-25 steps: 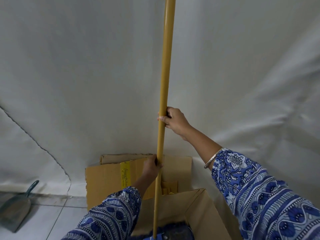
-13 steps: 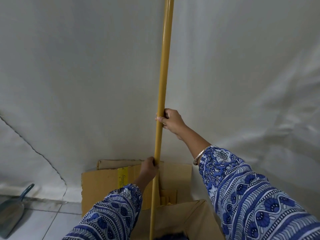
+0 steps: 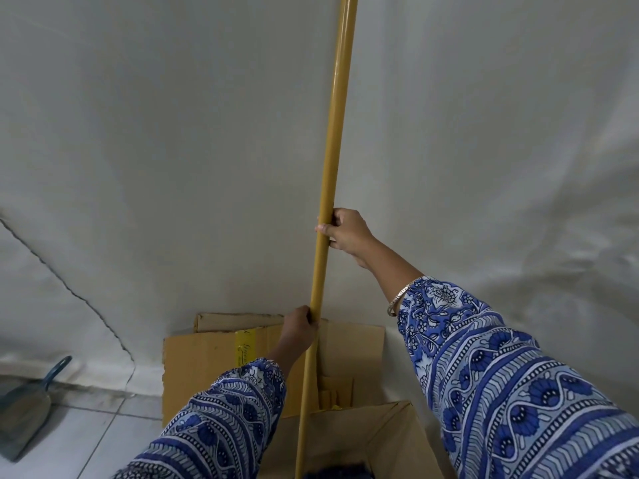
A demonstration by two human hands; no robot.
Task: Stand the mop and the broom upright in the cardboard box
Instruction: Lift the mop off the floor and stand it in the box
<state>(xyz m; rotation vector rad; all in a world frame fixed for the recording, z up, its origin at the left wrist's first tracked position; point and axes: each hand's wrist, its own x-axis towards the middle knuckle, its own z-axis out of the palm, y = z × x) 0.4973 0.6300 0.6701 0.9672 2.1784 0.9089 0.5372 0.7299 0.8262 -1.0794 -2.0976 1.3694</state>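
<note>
A long yellow handle (image 3: pixel 337 115) stands almost upright, running from the top edge down into the open cardboard box (image 3: pixel 397 440) at the bottom. A dark blue fuzzy head (image 3: pixel 332 473) shows at its foot inside the box; I cannot tell for certain whether it is the mop or the broom. My right hand (image 3: pixel 345 233) grips the handle at mid height. My left hand (image 3: pixel 299 328) grips it lower, just above the box's raised back flaps (image 3: pixel 204 361). The second tool is out of sight.
A white cloth backdrop (image 3: pixel 155 150) hangs right behind the box. A grey-blue dustpan (image 3: pixel 24 413) leans on the tiled floor (image 3: pixel 86 440) at the far left. My patterned blue sleeves fill the lower right.
The handle has stayed in both hands and nearly vertical. The view has shifted slightly, so the box and dustpan sit a little differently in frame.
</note>
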